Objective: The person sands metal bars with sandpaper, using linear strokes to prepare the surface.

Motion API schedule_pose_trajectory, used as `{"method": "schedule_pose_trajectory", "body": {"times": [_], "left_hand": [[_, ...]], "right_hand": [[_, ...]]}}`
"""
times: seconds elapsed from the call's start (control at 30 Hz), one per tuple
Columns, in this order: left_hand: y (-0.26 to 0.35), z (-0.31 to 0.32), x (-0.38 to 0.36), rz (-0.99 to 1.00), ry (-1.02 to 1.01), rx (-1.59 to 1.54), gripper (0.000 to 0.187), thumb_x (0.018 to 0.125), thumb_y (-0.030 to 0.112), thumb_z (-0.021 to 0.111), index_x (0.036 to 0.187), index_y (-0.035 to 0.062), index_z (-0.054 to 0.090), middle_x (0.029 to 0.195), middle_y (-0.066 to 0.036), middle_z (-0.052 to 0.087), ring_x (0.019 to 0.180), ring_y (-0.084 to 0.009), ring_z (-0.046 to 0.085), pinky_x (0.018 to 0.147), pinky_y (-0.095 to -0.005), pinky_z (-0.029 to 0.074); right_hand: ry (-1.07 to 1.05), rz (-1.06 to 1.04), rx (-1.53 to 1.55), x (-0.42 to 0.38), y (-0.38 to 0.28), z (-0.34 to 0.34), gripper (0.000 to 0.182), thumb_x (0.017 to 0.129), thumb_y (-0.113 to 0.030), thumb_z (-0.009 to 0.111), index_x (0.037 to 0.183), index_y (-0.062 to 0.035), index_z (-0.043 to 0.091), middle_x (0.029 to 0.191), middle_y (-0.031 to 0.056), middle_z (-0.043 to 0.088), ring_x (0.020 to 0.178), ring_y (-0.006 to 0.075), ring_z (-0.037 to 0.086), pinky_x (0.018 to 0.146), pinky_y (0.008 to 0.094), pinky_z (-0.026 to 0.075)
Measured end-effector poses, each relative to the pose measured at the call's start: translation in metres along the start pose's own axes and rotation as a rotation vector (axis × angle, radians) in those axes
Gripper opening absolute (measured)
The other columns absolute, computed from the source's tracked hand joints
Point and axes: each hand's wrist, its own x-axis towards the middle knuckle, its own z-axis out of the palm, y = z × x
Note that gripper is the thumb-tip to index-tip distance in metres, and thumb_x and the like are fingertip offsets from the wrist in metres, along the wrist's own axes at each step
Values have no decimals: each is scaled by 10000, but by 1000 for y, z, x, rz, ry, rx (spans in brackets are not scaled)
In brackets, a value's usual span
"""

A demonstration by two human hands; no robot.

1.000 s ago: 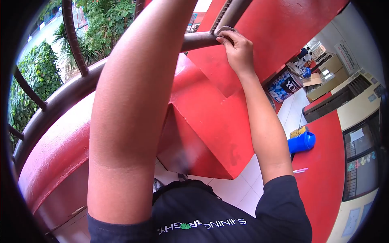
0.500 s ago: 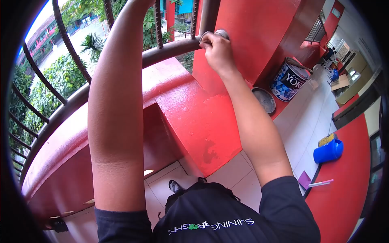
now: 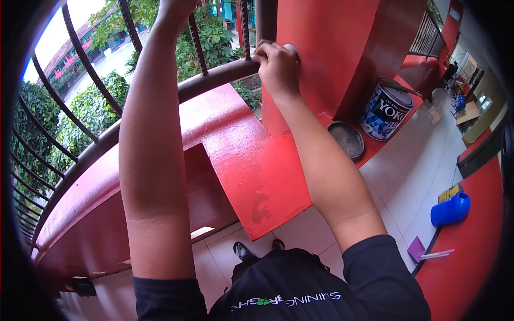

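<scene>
My right hand (image 3: 278, 65) is raised at the joint of the dark metal railing (image 3: 219, 74) and the red pillar (image 3: 321, 59). Its fingers are curled at the railing's corner post; what they hold, if anything, is hidden. A small round pale object (image 3: 292, 50), partly behind the hand, shows by the knuckles. My left arm reaches up along the bars, and of my left hand (image 3: 179, 4) only the wrist end shows at the top edge, the fingers out of frame.
Below the railing runs a glossy red ledge (image 3: 257, 176). A paint can (image 3: 386, 109) and a round metal lid or tray (image 3: 347, 140) stand right of the pillar. Farther right are a blue container (image 3: 451, 209) and a purple dustpan-like item (image 3: 416, 249). Bushes grow beyond the bars.
The view has shifted, so the can and blue container sit farther right. My right hand remains at the railing corner with its fingers slightly moved. My left hand has slid farther towards the top edge.
</scene>
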Motion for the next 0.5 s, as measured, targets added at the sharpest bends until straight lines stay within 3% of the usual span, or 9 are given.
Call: {"method": "schedule_pose_trajectory", "body": {"times": [0.07, 0.17, 0.27, 0.3, 0.33, 0.37, 0.4, 0.47, 0.5], "left_hand": [[-2, 1, -1, -7, 11, -84, 245, 924, -21, 449, 1069, 100, 606, 856, -32, 629, 653, -138, 618, 495, -300, 490], [-12, 0, 11, 87, 20, -43, 241, 920, -24, 460, 1072, 98, 602, 866, -34, 628, 645, -132, 607, 493, -278, 472], [-2, -1, 1, -17, 4, -48, 236, 931, -23, 462, 1089, 95, 591, 863, -41, 628, 646, -132, 590, 513, -268, 467], [-1, -4, 0, -22, -16, -19, 228, 942, -17, 459, 1097, 95, 584, 860, -46, 627, 653, -134, 588, 528, -272, 473], [-6, -9, 3, -27, -40, 10, 221, 953, -12, 457, 1105, 94, 576, 856, -50, 626, 660, -137, 587, 544, -276, 480], [-16, -12, 3, 129, -75, 170, 195, 965, -2, 475, 1104, 98, 567, 837, -53, 619, 671, -135, 615, 493, -285, 472], [-11, -12, -9, 129, -82, 169, 195, 965, -2, 475, 1104, 98, 567, 837, -53, 619, 671, -135, 615, 493, -285, 472], [16, -24, -56, 513, 18, 758, 417, 919, 60, 631, 1314, 15, 502, 1245, -198, 631, 1103, -294, 632, 953, -450, 503], [25, -36, -77, 702, 84, 849, 414, 897, 63, 636, 1288, 7, 511, 1243, -214, 631, 1146, -338, 620, 995, -477, 467]], "right_hand": [[-53, 66, 60, -6, 6, 1, 40, 862, -40, 741, 855, -35, 703, 894, 140, 730, 859, 365, 716, 753, 470, 560], [72, 56, 53, 8, 12, 0, 54, 876, -50, 735, 845, -36, 692, 883, 139, 726, 883, 378, 707, 791, 487, 555], [14, 152, 196, 10, 19, -2, 22, 868, -29, 739, 877, -36, 720, 845, 140, 737, 849, 331, 711, 785, 453, 556], [-164, 55, 65, -1, 22, -10, 45, 860, -66, 744, 838, -67, 705, 830, 138, 739, 833, 376, 698, 825, 468, 526], [-159, 67, 63, -5, 24, -10, 45, 860, -66, 744, 838, -67, 705, 830, 138, 739, 833, 376, 698, 825, 468, 526], [-151, 54, 149, -6, 26, -8, 37, 857, -73, 746, 839, -75, 714, 825, 137, 742, 802, 367, 698, 829, 469, 515], [-144, 40, 236, -6, 25, -5, 30, 853, -81, 749, 841, -84, 722, 820, 136, 745, 770, 358, 698, 834, 470, 504], [-8, 62, 204, 10, 15, -8, 38, 848, -83, 768, 857, -69, 735, 838, 150, 751, 793, 335, 723, 861, 463, 512], [-29, 53, 172, 12, 15, -8, 43, 850, -85, 769, 859, -63, 733, 833, 151, 750, 804, 333, 728, 853, 457, 518]]}}
